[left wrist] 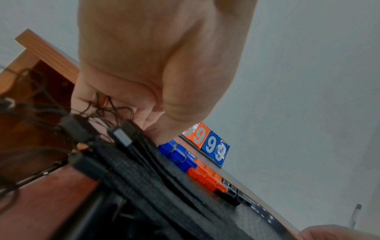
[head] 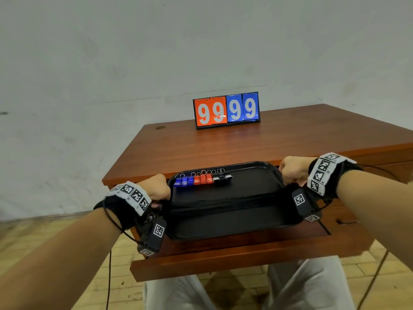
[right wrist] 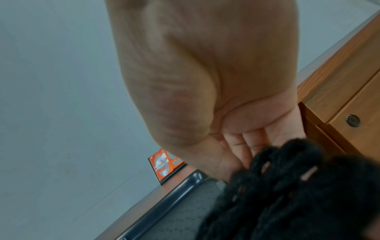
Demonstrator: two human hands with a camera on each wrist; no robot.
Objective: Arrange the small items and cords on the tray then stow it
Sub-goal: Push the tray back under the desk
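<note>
A black tray [head: 225, 228] sits low over the desk's pulled-out shelf [head: 234, 253]. Along its far edge lies a row of small ringed items, blue [head: 183, 181], red [head: 202, 179] and black [head: 222, 177]. A bundle of black cords [head: 223, 203] stretches across the tray's middle. My left hand [head: 159, 186] grips the tray's left edge, its fingers [left wrist: 148, 120] curled by the cord ends [left wrist: 123, 138]. My right hand [head: 291, 170] grips the right edge, with curled fingers [right wrist: 238, 142] beside the looped cords [right wrist: 287, 178]. The tray rim [right wrist: 180, 190] shows beneath them.
A flip scoreboard [head: 226, 110] reading 99 99 stands at the back of the wooden desk top [head: 223, 144]. Desk drawers [right wrist: 352, 121] with a lock are to the right. My legs in light trousers [head: 178, 294] are below the shelf, on a brick-patterned floor.
</note>
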